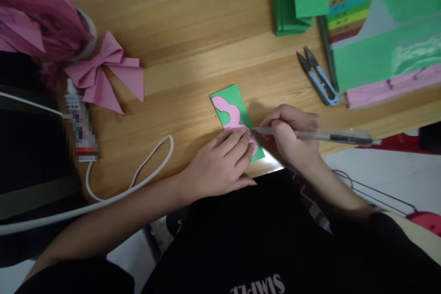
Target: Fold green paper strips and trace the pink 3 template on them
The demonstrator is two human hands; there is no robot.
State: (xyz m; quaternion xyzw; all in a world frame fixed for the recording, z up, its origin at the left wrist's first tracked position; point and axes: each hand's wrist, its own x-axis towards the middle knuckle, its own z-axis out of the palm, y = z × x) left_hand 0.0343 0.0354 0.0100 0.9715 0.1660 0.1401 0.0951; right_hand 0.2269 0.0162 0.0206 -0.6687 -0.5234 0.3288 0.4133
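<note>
A small green paper rectangle lies near the table's front edge. On top of it rests a pink wavy-edged paper cutout, with a dark line along part of its edge. My left hand lies flat over the lower part of both papers, fingers stretched out and pressing down. In my right hand is a clear-barrelled pen, gripped between thumb and fingers. Its tip touches or nearly touches the green paper at the pink cutout's right edge.
Thread snips lie at the right, beside a plastic pack of coloured paper. Folded green paper sits at the back. At left are a pink paper bow, a glue tube and a white cable.
</note>
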